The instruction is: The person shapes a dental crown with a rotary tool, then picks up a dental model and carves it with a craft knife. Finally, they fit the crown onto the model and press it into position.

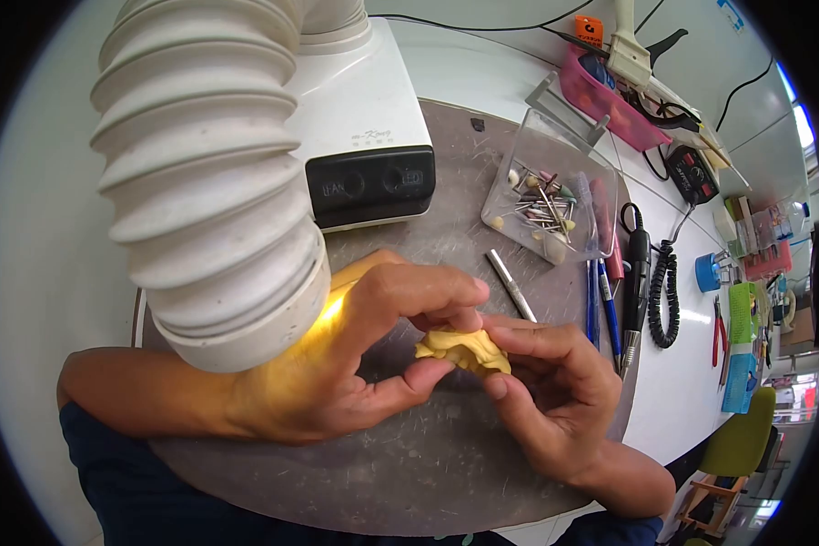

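Observation:
Between my two hands, above the grey-brown work surface (pixel 364 487), is a small yellow, irregularly shaped piece (pixel 464 348) with a curved, scalloped edge. My left hand (pixel 337 364) pinches its left end between thumb and fingers. The thumb and fingers of my right hand (pixel 555 391) grip its right end. Just beyond the fingers lies a thin silver rod (pixel 511 285). A bright light falls on the back of my left hand, beside the mouth of a ribbed white hose (pixel 214 182). Some fingertips are hidden behind the piece.
A white machine with a black front panel (pixel 370 187) stands behind my left hand. A clear tray (pixel 510 196) holds several small rotary bits. Blue pens (pixel 607 309), a black handpiece (pixel 637 273) with coiled cord and a pink basket (pixel 601 105) are at the right.

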Motion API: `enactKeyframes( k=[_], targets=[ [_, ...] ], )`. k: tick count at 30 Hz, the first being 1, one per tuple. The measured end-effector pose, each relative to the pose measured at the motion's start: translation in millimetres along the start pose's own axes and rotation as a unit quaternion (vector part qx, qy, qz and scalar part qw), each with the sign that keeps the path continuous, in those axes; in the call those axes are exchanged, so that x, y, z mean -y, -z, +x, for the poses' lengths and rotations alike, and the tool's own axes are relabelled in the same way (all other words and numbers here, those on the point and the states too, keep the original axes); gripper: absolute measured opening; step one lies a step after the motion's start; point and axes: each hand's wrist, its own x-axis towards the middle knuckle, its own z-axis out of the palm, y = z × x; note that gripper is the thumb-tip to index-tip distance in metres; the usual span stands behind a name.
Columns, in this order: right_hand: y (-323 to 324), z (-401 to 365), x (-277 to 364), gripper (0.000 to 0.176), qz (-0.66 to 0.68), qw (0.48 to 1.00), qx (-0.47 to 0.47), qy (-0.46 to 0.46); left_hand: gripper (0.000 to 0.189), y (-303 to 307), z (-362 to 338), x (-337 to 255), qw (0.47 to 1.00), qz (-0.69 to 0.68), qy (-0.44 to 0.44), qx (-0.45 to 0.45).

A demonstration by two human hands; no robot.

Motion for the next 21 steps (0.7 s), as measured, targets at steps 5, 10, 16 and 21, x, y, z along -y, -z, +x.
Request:
enactKeyframes(
  k=[5,10,16,21],
  targets=[
    [0.6,0.2,1.1,0.033,-0.017,1.0,0.003,0.016,0.065,2.1,2.5,-1.3,0.998,0.048,-0.035,0.003],
    [-0.2,-0.1,3.8,0.035,-0.036,0.999,0.001,0.022,0.064,1.6,1.2,-1.9,0.999,0.034,-0.021,-0.004],
    [2.3,1.4,3.2,0.028,0.009,1.0,0.009,0.022,0.056,2.1,2.7,-0.4,0.999,0.036,-0.017,-0.006],
    [3.2,2.0,3.8,0.024,0.079,0.995,0.009,-0.054,0.043,6.8,5.0,-2.8,0.999,0.027,0.011,0.016]
  ],
)
